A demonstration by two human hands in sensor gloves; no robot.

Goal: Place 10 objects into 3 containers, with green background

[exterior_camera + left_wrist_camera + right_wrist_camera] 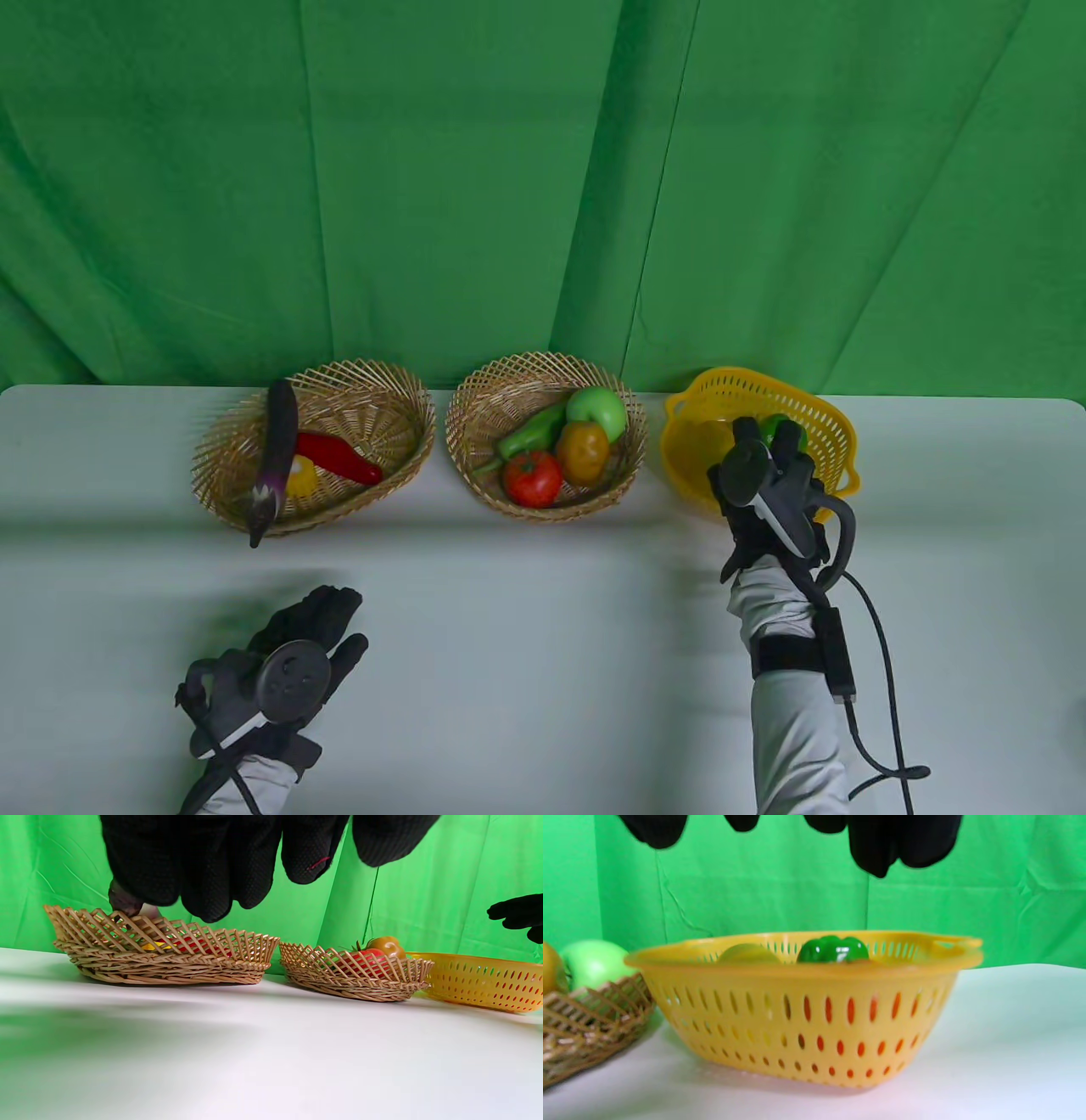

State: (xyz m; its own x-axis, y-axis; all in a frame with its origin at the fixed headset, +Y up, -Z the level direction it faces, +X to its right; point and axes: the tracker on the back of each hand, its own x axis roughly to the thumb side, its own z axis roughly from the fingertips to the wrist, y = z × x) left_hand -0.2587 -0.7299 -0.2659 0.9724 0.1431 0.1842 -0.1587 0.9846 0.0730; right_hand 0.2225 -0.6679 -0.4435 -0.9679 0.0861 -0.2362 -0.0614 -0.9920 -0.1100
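Observation:
Three containers stand in a row. The left wicker basket [373,399] holds a purple eggplant [278,450], a red chili [339,457] and a yellow item [302,477]. The middle wicker basket [484,399] holds a green pepper [533,431], a green apple [599,411], a brownish fruit [584,452] and a tomato [533,479]. The yellow plastic basket [819,416] holds a green bell pepper [834,949] and a yellowish fruit [748,954]. My right hand [768,475] hovers above the yellow basket's front, fingers spread and empty. My left hand [297,645] is open and empty above the table in front of the left basket.
The white table [526,645] runs to a green cloth backdrop [526,187] right behind the baskets. A cable [882,679] trails from my right wrist toward the front edge. The left wrist view shows all three containers side by side [352,976].

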